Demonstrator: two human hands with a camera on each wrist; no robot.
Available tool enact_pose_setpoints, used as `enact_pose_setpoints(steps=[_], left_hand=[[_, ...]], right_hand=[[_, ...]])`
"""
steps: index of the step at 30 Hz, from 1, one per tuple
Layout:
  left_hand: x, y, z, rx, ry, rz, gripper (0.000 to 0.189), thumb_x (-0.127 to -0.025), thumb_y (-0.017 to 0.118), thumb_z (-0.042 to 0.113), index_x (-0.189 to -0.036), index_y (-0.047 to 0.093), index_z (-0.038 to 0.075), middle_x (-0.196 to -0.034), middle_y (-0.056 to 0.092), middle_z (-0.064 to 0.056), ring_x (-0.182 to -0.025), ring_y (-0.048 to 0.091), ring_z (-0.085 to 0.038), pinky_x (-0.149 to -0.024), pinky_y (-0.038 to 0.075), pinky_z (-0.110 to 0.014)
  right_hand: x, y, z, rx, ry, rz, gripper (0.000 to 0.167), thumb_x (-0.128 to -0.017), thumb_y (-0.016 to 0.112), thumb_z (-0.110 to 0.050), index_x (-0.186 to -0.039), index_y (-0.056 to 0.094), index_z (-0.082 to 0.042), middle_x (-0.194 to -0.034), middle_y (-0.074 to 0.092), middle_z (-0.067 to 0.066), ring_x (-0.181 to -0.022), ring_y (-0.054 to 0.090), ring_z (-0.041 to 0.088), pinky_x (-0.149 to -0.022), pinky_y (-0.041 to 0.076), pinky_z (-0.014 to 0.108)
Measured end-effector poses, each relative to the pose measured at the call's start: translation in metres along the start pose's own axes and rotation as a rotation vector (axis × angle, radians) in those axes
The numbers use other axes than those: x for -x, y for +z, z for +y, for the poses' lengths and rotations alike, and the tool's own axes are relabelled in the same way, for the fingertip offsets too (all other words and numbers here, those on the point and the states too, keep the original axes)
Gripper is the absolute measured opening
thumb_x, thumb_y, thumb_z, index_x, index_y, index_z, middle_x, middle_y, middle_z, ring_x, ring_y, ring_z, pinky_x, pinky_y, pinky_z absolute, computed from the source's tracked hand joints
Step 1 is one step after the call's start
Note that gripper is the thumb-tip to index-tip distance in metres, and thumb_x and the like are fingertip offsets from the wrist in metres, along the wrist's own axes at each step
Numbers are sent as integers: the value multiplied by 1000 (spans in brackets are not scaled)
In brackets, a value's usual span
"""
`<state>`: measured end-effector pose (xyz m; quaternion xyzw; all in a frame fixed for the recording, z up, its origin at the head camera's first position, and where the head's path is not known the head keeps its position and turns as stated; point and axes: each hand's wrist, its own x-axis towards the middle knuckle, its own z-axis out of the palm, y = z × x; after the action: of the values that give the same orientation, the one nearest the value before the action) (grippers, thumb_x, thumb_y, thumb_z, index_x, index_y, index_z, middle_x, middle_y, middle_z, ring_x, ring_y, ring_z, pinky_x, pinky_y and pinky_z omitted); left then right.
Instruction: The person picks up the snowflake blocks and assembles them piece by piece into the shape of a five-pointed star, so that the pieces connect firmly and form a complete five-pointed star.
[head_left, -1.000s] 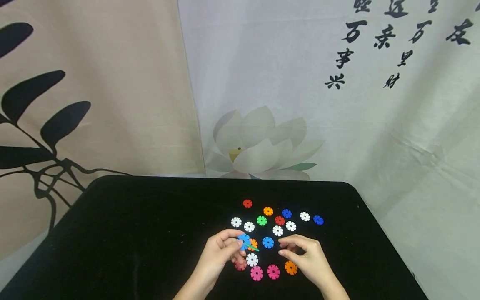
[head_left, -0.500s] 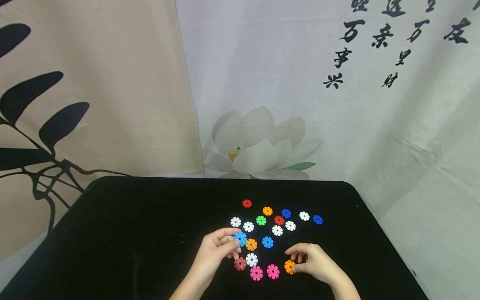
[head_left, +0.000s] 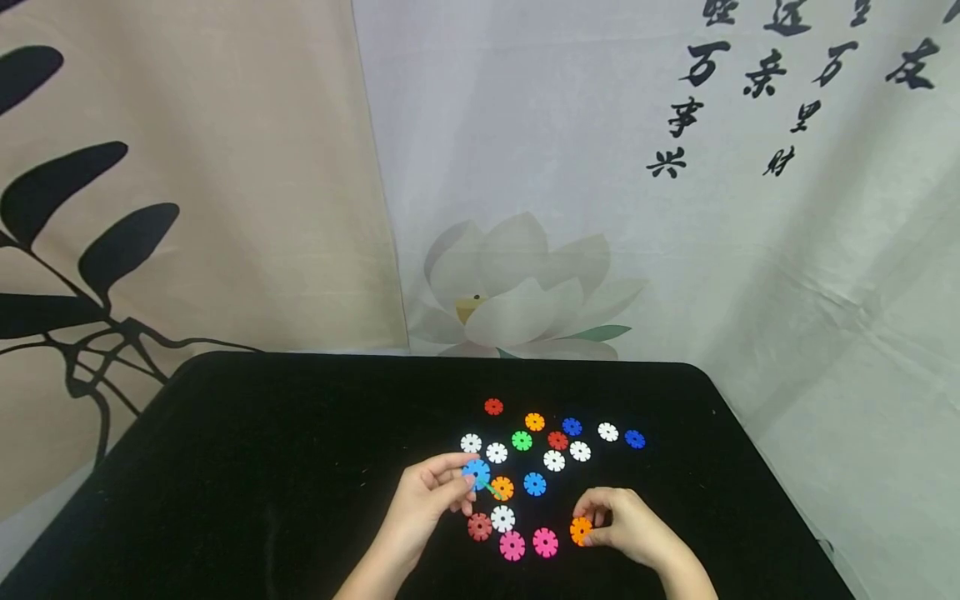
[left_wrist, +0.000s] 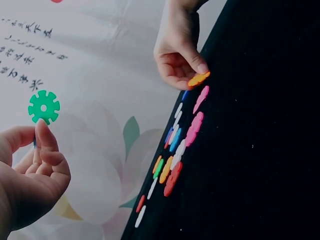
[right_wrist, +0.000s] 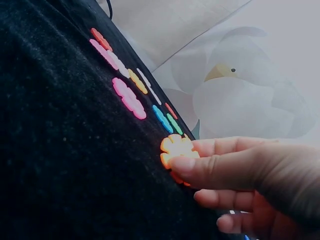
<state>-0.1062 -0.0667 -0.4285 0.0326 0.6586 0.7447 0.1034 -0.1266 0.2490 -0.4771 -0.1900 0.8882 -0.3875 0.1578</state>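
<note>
Between thumb and fingers, my left hand [head_left: 423, 504] pinches a light blue notched disc [head_left: 474, 472], a snowflake-shaped building piece, above the table. A green notched disc [left_wrist: 36, 111] stands crosswise to it and appears joined; in the head view it shows almost edge-on. My right hand [head_left: 626, 527] grips an orange notched disc [head_left: 579, 531] by its right side, thumb on its face. Whether that disc still touches the cloth I cannot tell. Two pink discs [head_left: 545, 542] lie to its left. Nearest below the left hand's piece lie another orange disc [head_left: 504, 489] and a white one [head_left: 502, 518].
Black cloth covers the table [head_left: 262, 475]. Several more notched discs lie flat behind the hands, among them a loose light blue disc [head_left: 535, 484], a green disc [head_left: 522, 441] and a far red disc [head_left: 493, 407]. A printed curtain [head_left: 540, 167] hangs behind the table.
My right hand has moved down and right from beside the loose light blue disc and taken hold of the orange disc. The left hand has drifted slightly left and up with its joined discs.
</note>
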Motion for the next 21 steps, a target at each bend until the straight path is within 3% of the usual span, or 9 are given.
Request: enact_pose_setpoints(steps=[8,16,21], left_hand=[[0,0,0,-8,14,7,34,-89,69,14,-119,64,-1,-82,67,-18,-65,64,-19,-69,53,-26],[-1,0,-2,4,-2,3,33,-88,69,11,-120,65,0,-79,66,-15,-65,63,-18,-69,53,-28],[0,2,-4,8,-11,5,35,-88,70,13,-120,65,0,-79,67,-15,-66,63,-18,-71,54,-29]], right_hand=[[1,-1,-6,-110,-1,26,13,-82,74,-6,-91,68,-12,-79,64,-3,-69,59,16,-61,53,28],[1,3,-25,-185,-29,215,11,-84,74,-9,-94,70,-8,-84,68,1,-69,63,16,-61,55,28],[1,10,-37,-289,-32,345,14,-83,74,-5,-96,70,-4,-89,71,5,-73,67,19,-67,55,27]])
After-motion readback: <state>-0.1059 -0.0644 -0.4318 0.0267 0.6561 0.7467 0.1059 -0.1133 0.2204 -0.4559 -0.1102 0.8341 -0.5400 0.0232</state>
